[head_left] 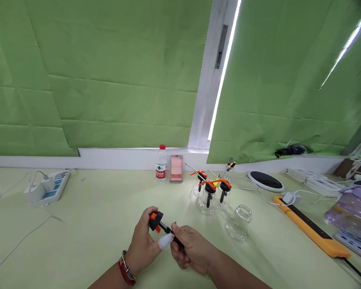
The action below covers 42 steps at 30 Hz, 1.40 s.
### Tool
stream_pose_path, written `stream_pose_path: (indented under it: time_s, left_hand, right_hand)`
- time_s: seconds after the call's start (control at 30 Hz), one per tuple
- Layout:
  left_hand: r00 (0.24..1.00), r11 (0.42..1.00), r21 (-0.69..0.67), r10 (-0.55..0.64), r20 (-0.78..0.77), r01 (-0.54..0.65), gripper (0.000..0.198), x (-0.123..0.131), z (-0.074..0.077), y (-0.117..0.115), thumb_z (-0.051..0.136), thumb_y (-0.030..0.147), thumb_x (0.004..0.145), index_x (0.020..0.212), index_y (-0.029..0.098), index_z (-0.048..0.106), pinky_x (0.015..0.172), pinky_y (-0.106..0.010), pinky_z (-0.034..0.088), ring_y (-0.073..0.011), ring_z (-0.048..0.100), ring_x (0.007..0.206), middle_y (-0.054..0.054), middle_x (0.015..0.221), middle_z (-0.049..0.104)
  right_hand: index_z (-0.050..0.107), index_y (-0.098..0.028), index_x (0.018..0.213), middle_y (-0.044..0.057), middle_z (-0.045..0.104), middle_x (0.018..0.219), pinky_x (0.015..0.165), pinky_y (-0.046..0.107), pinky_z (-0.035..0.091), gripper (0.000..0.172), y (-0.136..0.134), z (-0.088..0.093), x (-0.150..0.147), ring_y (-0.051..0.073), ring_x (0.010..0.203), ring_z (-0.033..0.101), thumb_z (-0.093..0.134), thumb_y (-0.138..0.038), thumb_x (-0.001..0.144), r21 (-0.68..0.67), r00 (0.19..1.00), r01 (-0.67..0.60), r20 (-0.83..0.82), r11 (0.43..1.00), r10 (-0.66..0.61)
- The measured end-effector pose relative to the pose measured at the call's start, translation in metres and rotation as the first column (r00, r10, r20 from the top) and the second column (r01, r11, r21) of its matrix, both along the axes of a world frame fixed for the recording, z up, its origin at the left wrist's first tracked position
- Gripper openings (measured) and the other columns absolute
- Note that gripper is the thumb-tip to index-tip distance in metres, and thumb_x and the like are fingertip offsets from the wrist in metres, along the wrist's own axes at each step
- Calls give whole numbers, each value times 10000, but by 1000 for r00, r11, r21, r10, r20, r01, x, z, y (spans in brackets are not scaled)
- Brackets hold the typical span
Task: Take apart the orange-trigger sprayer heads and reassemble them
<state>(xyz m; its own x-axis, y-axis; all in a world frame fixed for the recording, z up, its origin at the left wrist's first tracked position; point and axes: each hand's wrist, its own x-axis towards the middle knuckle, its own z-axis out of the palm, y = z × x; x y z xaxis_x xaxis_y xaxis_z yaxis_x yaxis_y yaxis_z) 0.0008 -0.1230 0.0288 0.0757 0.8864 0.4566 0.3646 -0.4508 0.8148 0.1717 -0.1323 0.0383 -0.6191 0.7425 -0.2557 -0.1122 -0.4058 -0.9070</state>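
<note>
Pump (166,228) slants: left hand (144,243) pinches head (156,219), right hand (195,248) pinches tube (178,241). Jar (238,224) beyond, nearer right hand.

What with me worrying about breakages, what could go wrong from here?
The black-and-orange plastic dispenser top could drop if the left grip slackens. The right grip, swinging outward, might knock the clear, rounded, uncapped jar nearby. The three clear jars with black-and-orange tops stand clustered, so tipping one might topple another.

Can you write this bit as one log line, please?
left hand: holds black-and-orange cap | right hand: grips its black stem | nearby: uncapped glass jar
</note>
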Motion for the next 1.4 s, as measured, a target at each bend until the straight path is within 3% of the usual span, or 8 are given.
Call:
stream_pose_path:
  time_s: [0.1,0.2,0.33,0.47,0.63,0.83,1.1,1.4]
  left_hand:
    - [976,973,-121,180,-119,-194,556,2,4,0,635,430,710,1149,220,365,758,-373,479,-211,597,790,-69,1022,581]
    - [952,960,-175,168,-258,-217,443,3,8,1,520,481,784,1122,221,396,686,-369,487,-188,590,698,-58,1006,577]
    - [933,993,-34,90,-349,-109,521,-2,4,6,576,434,740,1166,195,394,823,-422,478,-267,565,978,-128,1165,506]
    - [911,997,-15,58,-408,-70,813,-10,-7,13,662,432,646,1310,148,288,1024,-486,347,-337,323,1285,-197,1372,342]
    - [870,992,-126,-81,-485,22,802,-12,-3,11,589,460,702,1343,99,268,1060,-455,313,-310,322,1286,-207,1372,351]
    - [810,989,-145,-51,-584,-42,1245,6,-4,-1,758,467,405,1413,72,143,1086,-500,250,-377,201,1330,-220,1443,245]
    - [796,990,-132,-42,-604,-48,1068,11,-10,-4,676,380,486,1406,107,208,1088,-508,230,-376,206,1336,-193,1443,272]
    - [816,986,53,160,-556,-157,888,9,-10,9,638,367,515,1313,128,333,1004,-439,355,-319,433,1178,-143,1254,481]
  right_hand:
    - [561,-158,781,-72,408,489,415,206,187,392,-1,0,2,51,414,273,508,-545,811,261,982,120,109,958,-153]
    - [558,-159,790,-71,415,545,459,202,215,245,1,-2,6,51,477,295,600,-400,774,323,979,76,157,943,-133]
    - [543,-152,727,-65,453,487,456,206,215,250,3,-8,5,48,442,308,585,-395,768,254,979,92,155,963,-135]
    - [595,-124,796,4,601,569,490,216,310,319,4,-11,4,64,444,440,629,-435,734,174,995,15,99,985,-32]
    - [616,-103,830,65,657,700,569,266,410,333,8,-16,8,123,540,580,716,-370,658,-5,996,-78,-39,997,78]
    - [654,-94,751,1,594,587,549,243,405,271,6,-22,-3,90,496,518,734,-306,602,-46,998,60,2,997,-60]
    - [639,-111,653,-19,577,552,519,212,360,133,1,-21,-9,77,490,478,662,-236,614,15,995,96,38,995,-96]
    - [621,-116,846,26,596,616,496,261,418,300,10,-28,-4,145,532,561,563,-390,737,161,972,114,184,980,-143]
